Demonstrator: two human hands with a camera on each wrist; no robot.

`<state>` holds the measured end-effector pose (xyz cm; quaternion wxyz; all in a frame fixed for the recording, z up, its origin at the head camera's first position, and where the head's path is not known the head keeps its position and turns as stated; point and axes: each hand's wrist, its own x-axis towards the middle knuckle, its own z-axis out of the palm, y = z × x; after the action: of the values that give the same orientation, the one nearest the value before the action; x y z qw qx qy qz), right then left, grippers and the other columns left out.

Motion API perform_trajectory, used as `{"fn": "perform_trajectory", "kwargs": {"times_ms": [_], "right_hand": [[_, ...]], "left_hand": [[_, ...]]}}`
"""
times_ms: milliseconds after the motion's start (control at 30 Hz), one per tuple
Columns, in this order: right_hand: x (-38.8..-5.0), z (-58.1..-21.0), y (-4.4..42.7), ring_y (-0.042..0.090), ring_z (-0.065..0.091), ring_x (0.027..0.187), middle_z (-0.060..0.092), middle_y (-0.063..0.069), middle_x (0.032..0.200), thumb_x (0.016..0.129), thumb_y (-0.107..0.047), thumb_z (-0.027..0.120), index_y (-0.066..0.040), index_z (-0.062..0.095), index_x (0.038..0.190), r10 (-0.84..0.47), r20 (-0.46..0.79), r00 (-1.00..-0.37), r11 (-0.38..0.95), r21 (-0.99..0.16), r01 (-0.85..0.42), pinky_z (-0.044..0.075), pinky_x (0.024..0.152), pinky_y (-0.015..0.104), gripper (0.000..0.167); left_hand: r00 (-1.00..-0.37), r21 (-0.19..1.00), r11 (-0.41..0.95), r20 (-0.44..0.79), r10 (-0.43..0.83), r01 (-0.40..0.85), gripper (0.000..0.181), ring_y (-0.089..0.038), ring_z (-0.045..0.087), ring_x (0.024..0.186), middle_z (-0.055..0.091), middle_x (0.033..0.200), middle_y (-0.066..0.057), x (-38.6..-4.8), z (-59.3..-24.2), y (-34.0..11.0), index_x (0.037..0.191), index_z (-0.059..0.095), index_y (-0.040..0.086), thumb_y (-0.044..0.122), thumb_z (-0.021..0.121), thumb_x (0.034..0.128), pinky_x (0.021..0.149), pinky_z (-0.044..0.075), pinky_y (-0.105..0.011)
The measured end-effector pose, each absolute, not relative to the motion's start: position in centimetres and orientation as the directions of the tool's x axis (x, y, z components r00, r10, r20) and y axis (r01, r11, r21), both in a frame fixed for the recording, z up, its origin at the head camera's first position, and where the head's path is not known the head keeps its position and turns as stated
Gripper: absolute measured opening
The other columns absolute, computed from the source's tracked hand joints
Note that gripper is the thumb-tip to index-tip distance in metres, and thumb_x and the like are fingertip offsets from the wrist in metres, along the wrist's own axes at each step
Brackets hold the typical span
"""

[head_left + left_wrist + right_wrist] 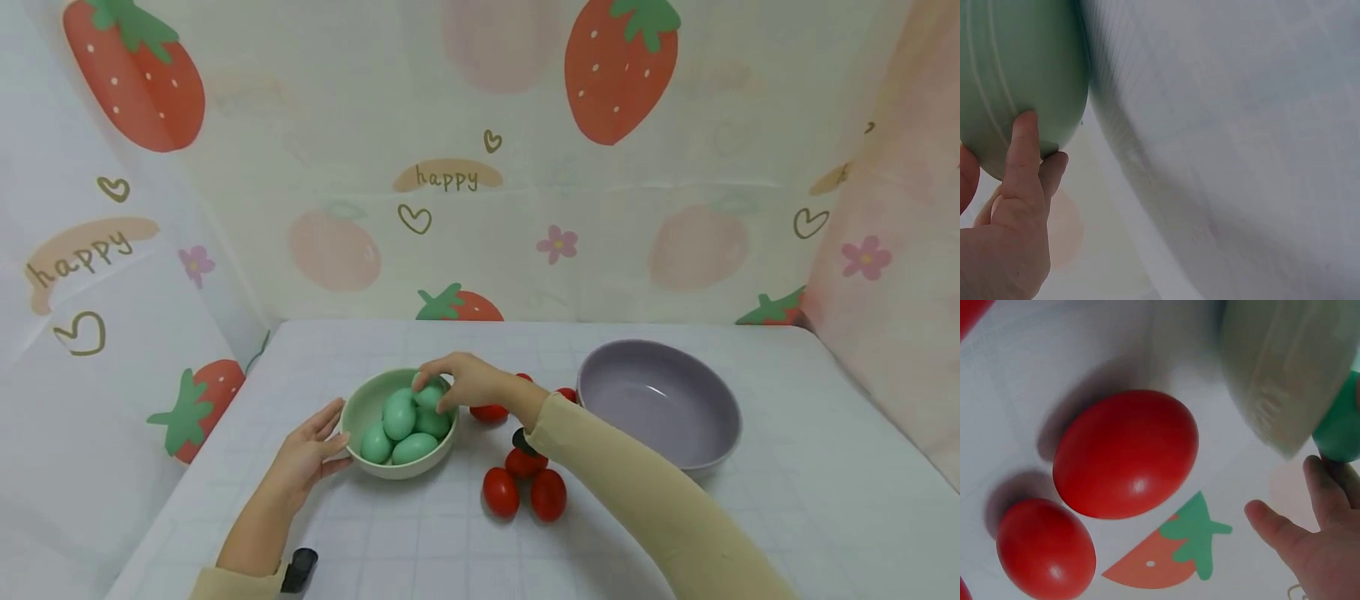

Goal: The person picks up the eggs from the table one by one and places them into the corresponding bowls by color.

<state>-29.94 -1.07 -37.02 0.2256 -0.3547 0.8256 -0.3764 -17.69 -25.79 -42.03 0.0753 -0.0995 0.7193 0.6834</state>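
- The green egg is a little left of the centre of the frame, at the upper right inside of the light green bowl; we see our right hand pinching it between thumb and fingers.
- For good handling, we should hold this egg lightly at its sides, because its surface looks smooth and may slip; we judge that a slow wrist avoids knocking its neighbours.
- Around and below it lie the other green eggs, touching one another, so our fingertips need care in the narrow gaps.
- Our left hand, at the left of the bowl, rests nearly straight fingers against the outer wall; it does not curl round it. This light support seems enough, if we do not push the bowl sideways.
- Right of the bowl, under and below our right forearm, are red eggs; we should lift the sleeve well above them.
- Farther out, at the right, stands the purple bowl on the white table.
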Motion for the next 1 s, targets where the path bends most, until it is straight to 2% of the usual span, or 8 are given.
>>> {"fn": "perform_trajectory", "kwargs": {"times_ms": [167, 233, 400, 567, 667, 700, 867, 1000], "right_hand": [[-30.2, -37.7, -1.6, 0.026, 0.037, 0.137, 0.049, 0.004, 0.145, 0.084, 0.005, 0.07, -0.019, 0.073, 0.111, -0.741, -0.12, -0.66, 0.517, -0.73, -0.447, 0.035, 0.109, 0.042, 0.036], [-30.3, -37.9, -1.7, 0.025, 0.037, 0.137, 0.049, 0.003, 0.145, 0.084, 0.004, 0.07, -0.019, 0.072, 0.112, -0.743, -0.123, -0.657, 0.531, -0.707, -0.468, 0.035, 0.109, 0.041, 0.036], [-30.4, -38.1, -1.9, 0.025, 0.034, 0.14, 0.045, 0.004, 0.148, 0.085, 0.004, 0.069, -0.017, 0.071, 0.117, -0.763, -0.125, -0.634, 0.533, -0.676, -0.509, 0.034, 0.11, 0.041, 0.038], [-30.4, -38.2, -1.8, 0.023, 0.029, 0.143, 0.04, 0.003, 0.152, 0.087, 0.004, 0.068, -0.014, 0.068, 0.125, -0.773, -0.136, -0.62, 0.525, -0.685, -0.504, 0.03, 0.112, 0.04, 0.042], [-30.2, -38.3, -1.7, 0.022, 0.027, 0.143, 0.036, 0.002, 0.154, 0.089, 0.003, 0.066, -0.014, 0.065, 0.13, -0.779, -0.139, -0.611, 0.52, -0.688, -0.506, 0.031, 0.112, 0.04, 0.045], [-30.1, -38.4, -1.7, 0.022, 0.027, 0.143, 0.036, 0.001, 0.154, 0.089, 0.003, 0.065, -0.014, 0.063, 0.131, -0.78, -0.139, -0.61, 0.518, -0.689, -0.506, 0.031, 0.112, 0.04, 0.045], [-29.6, -37.9, -1.1, 0.023, 0.027, 0.143, 0.035, 0.002, 0.155, 0.091, 0.0, 0.064, -0.015, 0.057, 0.138, -0.777, -0.115, -0.619, 0.515, -0.681, -0.52, 0.03, 0.112, 0.042, 0.049], [-29.3, -37.3, 0.1, 0.023, 0.029, 0.143, 0.036, 0.004, 0.154, 0.092, -0.001, 0.063, -0.014, 0.053, 0.141, -0.771, -0.082, -0.632, 0.509, -0.675, -0.534, 0.031, 0.111, 0.043, 0.052]], "left_hand": [[-0.971, 0.97, 0.051, -0.237, -0.039, -0.238, 0.064, -0.017, 0.045, 0.125, 0.014, 0.16, -0.012, -17.7, -42.1, -25.7, 0.156, 0.017, 0.007, 0.005, 0.049, 0.1009, 0.084, 0.052, -0.025], [-0.97, 0.969, 0.056, -0.239, -0.045, -0.241, 0.063, -0.016, 0.047, 0.124, 0.015, 0.16, -0.012, -17.7, -42.0, -25.7, 0.156, 0.017, 0.007, 0.005, 0.049, 0.101, 0.084, 0.052, -0.024], [-0.97, 0.969, 0.052, -0.238, -0.049, -0.24, 0.063, -0.001, 0.057, 0.098, 0.015, 0.16, -0.013, -17.7, -42.0, -25.8, 0.155, 0.018, 0.007, 0.004, 0.049, 0.1009, 0.082, 0.053, -0.024], [-0.97, 0.97, 0.041, -0.237, -0.047, -0.239, 0.063, 0.002, 0.057, 0.095, 0.015, 0.16, -0.014, -17.5, -42.1, -25.7, 0.155, 0.018, 0.006, 0.004, 0.049, 0.1007, 0.082, 0.053, -0.024], [-0.968, 0.968, 0.047, -0.244, -0.056, -0.246, 0.063, -0.003, 0.059, 0.099, 0.015, 0.16, -0.014, -17.4, -42.2, -25.6, 0.155, 0.018, 0.006, 0.004, 0.049, 0.1008, 0.082, 0.053, -0.025], [-0.967, 0.967, 0.053, -0.246, -0.061, -0.249, 0.063, -0.007, 0.058, 0.104, 0.015, 0.16, -0.014, -17.4, -42.1, -25.5, 0.155, 0.018, 0.006, 0.004, 0.049, 0.1008, 0.082, 0.053, -0.025], [-0.966, 0.965, 0.079, -0.244, -0.088, -0.251, 0.061, -0.028, 0.042, 0.129, 0.016, 0.159, -0.017, -17.4, -41.8, -25.2, 0.154, 0.019, 0.003, 0.004, 0.049, 0.1007, 0.082, 0.054, -0.025], [-0.962, 0.955, 0.15, -0.235, -0.136, -0.254, 0.059, -0.027, 0.045, 0.126, 0.022, 0.156, -0.02, -17.5, -41.3, -24.9, 0.152, 0.024, -0.002, 0.004, 0.051, 0.0997, 0.079, 0.054, -0.024]]}}
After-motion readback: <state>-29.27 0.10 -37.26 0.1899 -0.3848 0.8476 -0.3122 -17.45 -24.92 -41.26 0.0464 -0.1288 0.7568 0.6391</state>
